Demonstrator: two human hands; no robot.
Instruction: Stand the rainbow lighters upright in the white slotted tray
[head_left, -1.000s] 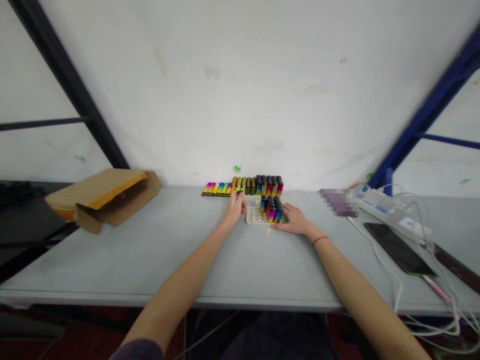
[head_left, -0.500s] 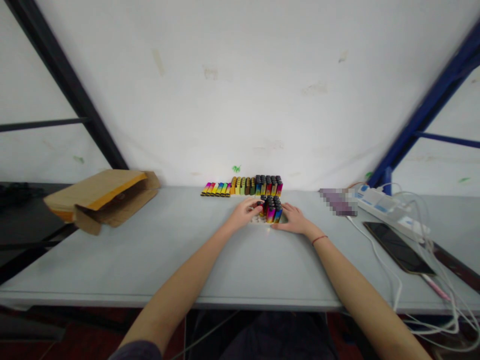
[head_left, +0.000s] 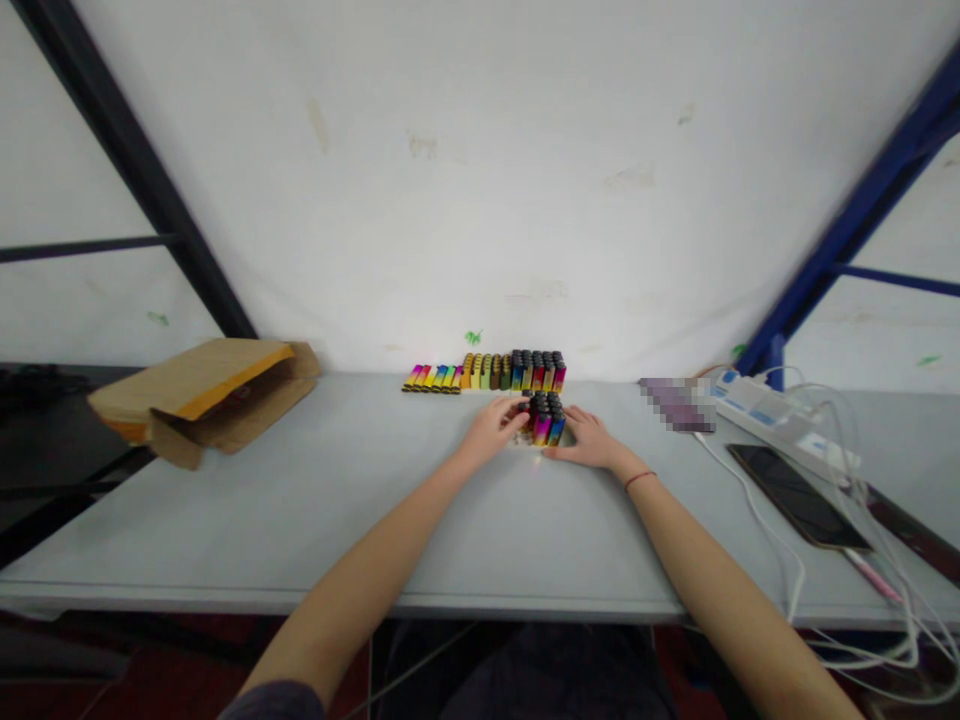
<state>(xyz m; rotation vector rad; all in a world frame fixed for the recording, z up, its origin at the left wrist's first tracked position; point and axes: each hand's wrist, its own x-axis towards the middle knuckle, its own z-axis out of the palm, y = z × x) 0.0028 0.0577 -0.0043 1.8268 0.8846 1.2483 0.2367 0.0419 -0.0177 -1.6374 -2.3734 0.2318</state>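
Note:
Upright lighters with black tops (head_left: 549,425) stand in rows in a white holed tray (head_left: 534,447) in front of me. My left hand (head_left: 491,428) is at the tray's left side, its thumb and fingers closed on a lighter (head_left: 524,408) with a dark top. That lighter's lower end and some of the tray's holes are hidden by the hand. My right hand (head_left: 591,440) grips the tray's right side, with the thumb along the front corner and the fingers behind.
Behind stand more black-topped lighters (head_left: 537,370) and yellow-topped lighters (head_left: 486,371), beside several flat-lying colourful lighters (head_left: 433,379). An open cardboard box (head_left: 210,395) lies at left. To the right are a phone (head_left: 796,495), a blurred purple item (head_left: 676,404), a power strip (head_left: 784,420) and loose white cables.
My left hand has shifted slightly right and covers more of the tray's left holes, the lighter still in its fingers. The right hand stays where it was.

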